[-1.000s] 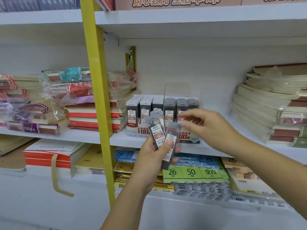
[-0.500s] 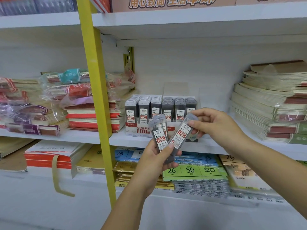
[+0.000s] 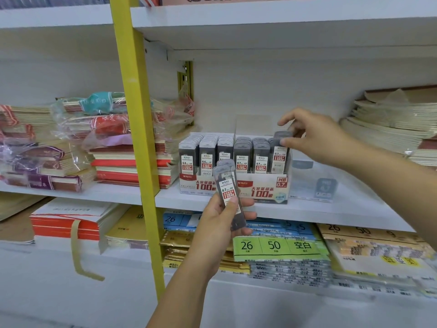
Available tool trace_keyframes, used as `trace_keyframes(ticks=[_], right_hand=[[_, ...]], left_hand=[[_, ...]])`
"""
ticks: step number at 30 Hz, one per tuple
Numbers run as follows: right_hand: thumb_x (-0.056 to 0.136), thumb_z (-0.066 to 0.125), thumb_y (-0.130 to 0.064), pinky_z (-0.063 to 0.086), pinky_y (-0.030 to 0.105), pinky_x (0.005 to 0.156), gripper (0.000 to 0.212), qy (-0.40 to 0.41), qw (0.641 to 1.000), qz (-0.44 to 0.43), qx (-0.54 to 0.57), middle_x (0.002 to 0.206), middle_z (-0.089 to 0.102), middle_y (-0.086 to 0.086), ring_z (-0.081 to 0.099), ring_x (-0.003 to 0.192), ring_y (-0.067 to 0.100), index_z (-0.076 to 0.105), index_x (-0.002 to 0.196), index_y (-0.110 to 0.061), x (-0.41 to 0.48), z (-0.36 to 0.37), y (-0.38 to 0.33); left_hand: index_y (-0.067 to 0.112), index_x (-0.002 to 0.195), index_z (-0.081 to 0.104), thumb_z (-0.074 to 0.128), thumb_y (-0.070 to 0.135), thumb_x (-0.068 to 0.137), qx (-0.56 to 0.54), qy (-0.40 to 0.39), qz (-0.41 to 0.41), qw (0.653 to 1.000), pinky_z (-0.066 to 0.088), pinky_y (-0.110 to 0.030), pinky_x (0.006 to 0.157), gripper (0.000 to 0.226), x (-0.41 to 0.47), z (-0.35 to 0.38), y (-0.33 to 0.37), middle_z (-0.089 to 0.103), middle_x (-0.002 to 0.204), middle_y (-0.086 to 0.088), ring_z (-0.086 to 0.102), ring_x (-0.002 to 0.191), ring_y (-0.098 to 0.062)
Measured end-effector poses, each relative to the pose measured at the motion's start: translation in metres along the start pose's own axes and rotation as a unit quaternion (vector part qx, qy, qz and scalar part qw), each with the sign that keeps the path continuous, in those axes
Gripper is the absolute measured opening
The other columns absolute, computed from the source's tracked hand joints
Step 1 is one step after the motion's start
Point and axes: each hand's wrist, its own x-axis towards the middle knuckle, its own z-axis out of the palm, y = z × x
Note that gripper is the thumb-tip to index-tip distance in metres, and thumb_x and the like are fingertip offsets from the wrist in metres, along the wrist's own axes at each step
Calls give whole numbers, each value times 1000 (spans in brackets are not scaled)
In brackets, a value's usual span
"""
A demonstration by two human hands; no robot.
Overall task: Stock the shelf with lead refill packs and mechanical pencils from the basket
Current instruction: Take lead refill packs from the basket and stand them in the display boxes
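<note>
White card forms the display box (image 3: 238,187), which sits on the middle shelf (image 3: 343,210). Rows of grey lead packs (image 3: 241,152) stand upright in it, with 0.5 labels toward its left side and 0.7 labels toward its right. At the box's right front corner the right hand (image 3: 314,136) pinches the cap of one pack (image 3: 280,153) between thumb and curled fingers. That pack stands upright, label facing out, with its lower end at the box's rightmost row. Just in front of the box, overlapping its middle in the view, the left hand (image 3: 218,224) grips spare packs (image 3: 228,192) upright, thumb across the front one and fingers wrapped behind. A second cap shows behind the first, and I cannot tell whether there are more. Right of the box, near it on the same shelf, stands a clear holder (image 3: 314,183). Farther right lies a tall pile of notebooks (image 3: 387,129). Left of the box rises a yellow post (image 3: 134,138), and beyond it lie wrapped notebooks (image 3: 106,129) in stacks. Below the box, one shelf down, lie green label sheets (image 3: 276,245) printed 26 and 50.
</note>
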Motion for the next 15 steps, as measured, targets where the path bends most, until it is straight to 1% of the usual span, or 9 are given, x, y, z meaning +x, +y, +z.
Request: trace_keyframes(ticks=[3,4,6,10,12,13,14,15], right_hand=[[84,73,-24,36,24,63,19,-23,999,23,-17,89,63,-6,53,81,7,57,93,-29,6,8,6],[83,73,-26,34,26,64,16,-20,999,18,-39,90,61,-7,50,82,9,60,92,-29,7,11,7],[84,73,-30,31,28,73,13,-5,997,10,-80,92,55,-5,43,91,14,66,94,-27,8,15,10],[89,67,-33,36,33,83,20,29,992,24,-123,95,51,-3,36,99,15,69,108,-27,3,18,12],[91,64,-31,35,32,82,21,75,990,0,-117,95,53,-5,38,97,13,69,111,-26,-5,17,8],[92,63,-29,35,30,79,19,102,990,-22,-100,92,55,-7,40,93,11,69,109,-25,-12,16,3],[91,62,-28,37,27,77,16,119,989,-44,-71,89,57,-9,43,87,9,70,105,-25,-19,15,-3],[90,62,-28,40,20,73,14,117,991,-59,-27,85,59,-13,47,81,5,70,101,-26,-27,15,-11]], left_hand=[[38,119,60,46,29,105,2,1,0,1000,58,-24,64,22,0,-2,0,77,103,6,75,92,-14],[37,119,60,46,29,105,3,1,0,1000,58,-24,64,21,-1,-2,0,77,103,6,75,92,-14],[36,117,61,47,28,105,5,-1,0,1000,58,-24,63,21,-1,-3,1,77,103,6,75,92,-14],[36,119,61,50,28,104,13,-5,3,1000,58,-23,61,20,-3,-4,4,78,102,6,75,90,-14],[35,119,61,51,27,104,18,-10,5,1000,57,-23,61,21,-4,-5,5,78,103,5,75,89,-13],[35,120,61,51,27,103,19,-12,7,1000,57,-22,61,21,-5,-5,6,77,103,5,75,88,-13],[35,120,61,52,27,103,20,-15,8,1000,57,-22,60,21,-6,-5,7,77,104,5,75,88,-13],[35,120,61,53,27,103,22,-18,10,1000,56,-21,60,21,-7,-5,8,77,104,4,75,87,-13]])
